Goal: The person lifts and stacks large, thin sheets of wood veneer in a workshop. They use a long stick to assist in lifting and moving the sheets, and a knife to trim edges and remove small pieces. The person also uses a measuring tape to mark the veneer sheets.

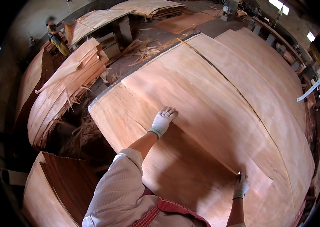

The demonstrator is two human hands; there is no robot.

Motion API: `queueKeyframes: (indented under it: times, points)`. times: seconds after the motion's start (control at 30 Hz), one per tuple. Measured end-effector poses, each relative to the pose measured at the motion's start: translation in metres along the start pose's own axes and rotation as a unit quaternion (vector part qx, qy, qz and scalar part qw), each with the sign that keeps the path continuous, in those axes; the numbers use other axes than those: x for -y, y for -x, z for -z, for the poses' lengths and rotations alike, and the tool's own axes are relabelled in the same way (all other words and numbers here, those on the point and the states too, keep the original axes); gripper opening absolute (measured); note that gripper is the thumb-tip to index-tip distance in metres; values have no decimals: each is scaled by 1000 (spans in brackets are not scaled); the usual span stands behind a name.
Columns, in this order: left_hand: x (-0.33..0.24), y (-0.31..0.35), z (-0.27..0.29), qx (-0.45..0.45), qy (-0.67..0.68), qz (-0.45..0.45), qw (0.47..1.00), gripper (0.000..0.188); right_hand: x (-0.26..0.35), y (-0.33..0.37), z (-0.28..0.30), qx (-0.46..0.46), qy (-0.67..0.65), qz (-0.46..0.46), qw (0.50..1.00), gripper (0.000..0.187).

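Note:
A thin pinkish wood veneer sheet (205, 117) lies over a paler veneer sheet (120, 117) on a broad table. My left hand (162, 122), in a white glove with a green cuff, rests on the pinkish sheet's near edge, its fingers stretched out. Farther right along that same edge is my right hand (240, 186), also gloved. Its fingers are closed, and a small bright white tip (239, 173) shows at them; what they hold is too small to make out. A shadow falls on the lower sheet between my arms.
A dark and yellow strip (239, 90) crosses the sheets beyond my hands. Stacked veneer (65, 85) with ragged edges stands to the left, near wood scraps (144, 51). More curved veneer (41, 193) is at lower left. A person (57, 36) stands by another stack (95, 24).

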State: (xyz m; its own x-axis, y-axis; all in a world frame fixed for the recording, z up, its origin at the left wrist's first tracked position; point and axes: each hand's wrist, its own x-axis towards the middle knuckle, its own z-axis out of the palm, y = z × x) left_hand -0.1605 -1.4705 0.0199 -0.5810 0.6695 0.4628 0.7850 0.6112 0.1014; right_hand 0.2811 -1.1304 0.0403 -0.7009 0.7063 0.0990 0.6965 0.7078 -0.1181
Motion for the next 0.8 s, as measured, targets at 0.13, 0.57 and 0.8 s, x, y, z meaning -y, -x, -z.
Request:
queueKeyframes:
  times: [0.13,0.57,0.8]
  points:
    - [7,11,3,11,-13,32,999,38,18,0,12,28,-26,-1,999,16]
    - [-5,3,17,43,56,95,993,38,29,-17,2,54,-2,-28,998,17]
    - [-1,8,-2,75,-30,13,997,45,24,-14,17,66,-7,-111,992,27]
